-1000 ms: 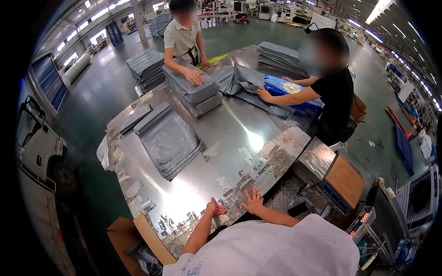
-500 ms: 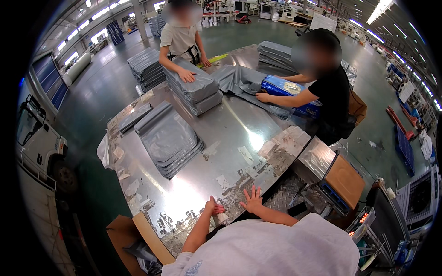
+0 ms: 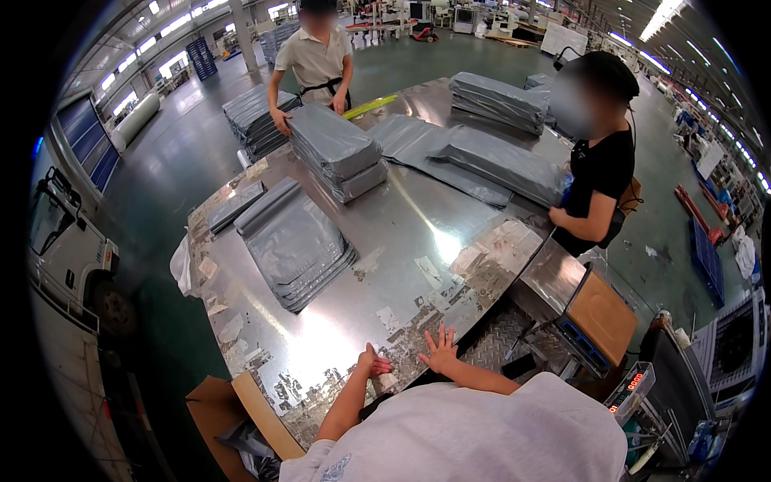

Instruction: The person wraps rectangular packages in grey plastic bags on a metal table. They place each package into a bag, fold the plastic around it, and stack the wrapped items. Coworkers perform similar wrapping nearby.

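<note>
your left hand (image 3: 376,363) rests at the near edge of the metal table (image 3: 393,261), its fingers extended, loose and free. your right hand (image 3: 439,352) lies just beside it, fingers spread wide, likewise free. the stack of flat grey bags (image 3: 293,245) lies ahead and to the left of your hands, well apart from them. beyond it, two stacked grey packages (image 3: 337,149) stand near a co-worker in a light shirt (image 3: 319,56); a long grey package (image 3: 498,163) lies by a co-worker in black (image 3: 598,173).
</note>
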Demonstrator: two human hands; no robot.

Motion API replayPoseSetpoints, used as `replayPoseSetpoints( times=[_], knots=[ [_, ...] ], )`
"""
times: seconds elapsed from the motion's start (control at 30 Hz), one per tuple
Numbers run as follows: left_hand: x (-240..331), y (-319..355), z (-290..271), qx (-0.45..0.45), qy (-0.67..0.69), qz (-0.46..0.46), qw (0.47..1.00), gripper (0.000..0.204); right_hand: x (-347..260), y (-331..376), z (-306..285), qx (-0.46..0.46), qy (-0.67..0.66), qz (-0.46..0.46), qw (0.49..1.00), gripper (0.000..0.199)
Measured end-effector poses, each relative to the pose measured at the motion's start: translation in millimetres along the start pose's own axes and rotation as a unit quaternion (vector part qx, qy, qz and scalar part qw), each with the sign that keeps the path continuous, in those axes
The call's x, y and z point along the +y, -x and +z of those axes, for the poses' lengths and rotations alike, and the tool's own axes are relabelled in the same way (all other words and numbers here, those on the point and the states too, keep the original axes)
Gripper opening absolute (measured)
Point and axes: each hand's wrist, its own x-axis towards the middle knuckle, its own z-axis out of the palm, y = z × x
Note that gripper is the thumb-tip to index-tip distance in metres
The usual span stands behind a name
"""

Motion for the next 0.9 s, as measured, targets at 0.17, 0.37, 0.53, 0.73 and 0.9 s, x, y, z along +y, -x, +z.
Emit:
replayPoseSetpoints(
  times=[0.17, 0.37, 0.53, 0.73, 0.9],
  knots=[
    [0.7, 3.1, 3.1, -0.001, 0.015, 0.005, 1.0, 0.096, 1.8, 1.0, 2.1, 0.012, -0.011, -0.001, 1.0, 0.076],
    [-2.9, -4.3, -2.9, -0.015, 0.011, 0.001, 1.0, 0.095, 1.8, 0.4, 3.6, 0.02, -0.019, -0.002, 1.0, 0.074],
    [-3.1, -4.8, -3.1, -0.017, 0.004, 0.008, 1.0, 0.094, 0.4, -0.2, -1.5, -0.004, 0.001, 0.007, 1.0, 0.076],
    [-3.2, -0.8, -2.5, -0.014, -0.002, 0.011, 1.0, 0.093, 0.1, 0.4, -4.2, -0.015, 0.018, 0.005, 1.0, 0.076],
    [-1.7, 2.1, 0.2, -0.007, -0.011, 0.011, 1.0, 0.093, -0.6, 2.1, -7.1, -0.021, 0.019, 0.008, 1.0, 0.076]
  ],
)
